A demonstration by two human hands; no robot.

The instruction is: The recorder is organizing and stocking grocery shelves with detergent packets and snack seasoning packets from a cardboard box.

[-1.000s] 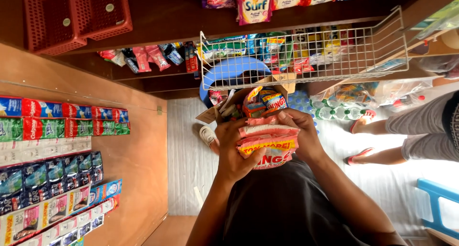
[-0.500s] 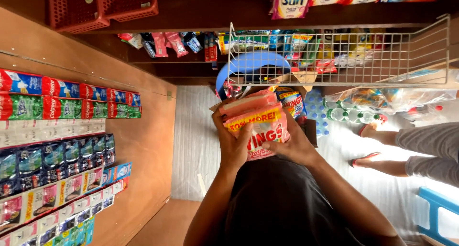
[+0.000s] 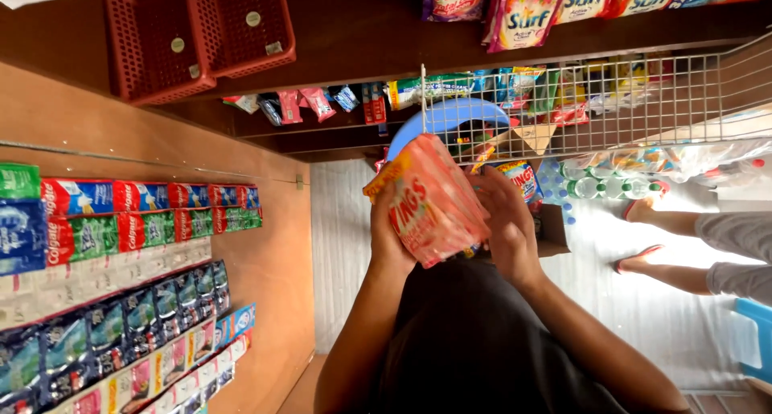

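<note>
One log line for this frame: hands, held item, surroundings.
left hand: grips pink sachet stack | right hand: on stack's far side | cardboard box below | wire basket ahead

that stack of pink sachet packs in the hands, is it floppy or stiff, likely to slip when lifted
Probably floppy: the stack of pink sachet packs is soft film pouches, and it sags past the left hand. Likely slippery too, since the glossy packs lie loose on each other and are fanned out at the edges. The right hand braces the other side, which suggests one hand would not keep it together.
</note>
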